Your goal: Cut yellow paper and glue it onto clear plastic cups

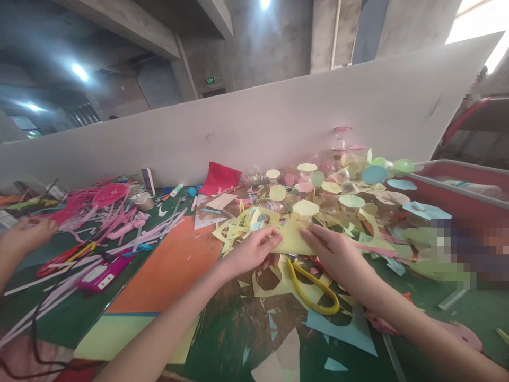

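Note:
Between my two hands a piece of yellow paper [293, 239] is stretched out. My left hand [260, 246] pinches its left edge, thumb on top, and my right hand [328, 244] grips the right edge the same way. Just below lies a pair of scissors with yellow handles [314, 289]; the blades are partly covered by paper. Yellow paper offcuts [264, 281] with rounded cutouts lie around the scissors. A blue paper scrap [345, 329] rests nearer to me, under my right forearm.
Clear plastic cups topped with paper discs [352, 201] crowd the back right, beside a pink bin [457, 185]. Orange paper sheets [167, 265] lie left of centre. A glue gun [105, 270], pink straws and another person's hand [29, 233] are at the left.

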A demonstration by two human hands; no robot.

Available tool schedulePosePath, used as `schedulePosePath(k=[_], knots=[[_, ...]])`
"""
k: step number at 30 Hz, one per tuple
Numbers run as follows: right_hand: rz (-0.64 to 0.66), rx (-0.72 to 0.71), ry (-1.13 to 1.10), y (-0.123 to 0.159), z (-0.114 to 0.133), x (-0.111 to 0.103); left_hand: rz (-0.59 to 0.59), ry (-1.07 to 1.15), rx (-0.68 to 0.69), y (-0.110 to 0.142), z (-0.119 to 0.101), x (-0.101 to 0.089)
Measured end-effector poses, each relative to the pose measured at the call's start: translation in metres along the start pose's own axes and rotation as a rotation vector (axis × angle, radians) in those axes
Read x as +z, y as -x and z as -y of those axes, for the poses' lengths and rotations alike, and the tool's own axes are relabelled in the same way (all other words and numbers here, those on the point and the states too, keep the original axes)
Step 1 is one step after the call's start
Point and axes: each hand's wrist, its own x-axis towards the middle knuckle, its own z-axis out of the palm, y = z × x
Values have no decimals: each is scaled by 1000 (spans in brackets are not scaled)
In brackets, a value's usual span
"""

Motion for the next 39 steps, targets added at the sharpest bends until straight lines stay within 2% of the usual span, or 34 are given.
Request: schedulePosePath(k=[4,9,15,18,21,24,27,30,34,39], knots=[[-33,17,23,-2,-3,-3,78,3,-37,-3,6,-7],[-36,0,47,-4,-5,-3,112,-7,-56,-4,5,-9],[-37,-2,11,-4,-3,-3,146,-19,-11,-1,4,-11],[-75,-16,-210,-5,-1,-5,83,2,10,-1,8,-13],[-96,66,-529,-6,1,-6,-8,95,44,-3,10,-15],[-48,86,-712,-6,2,-3,-108,213,101,-4,10,-14],[123,64,-664,-3,4,2,-162,266,149,-2,6,-5],[260,25,-543,2,10,8,-121,261,181,2,2,9],[236,26,-483,6,14,13,-25,267,183,6,0,23],[222,72,-471,6,11,14,7,297,192,5,1,22]])
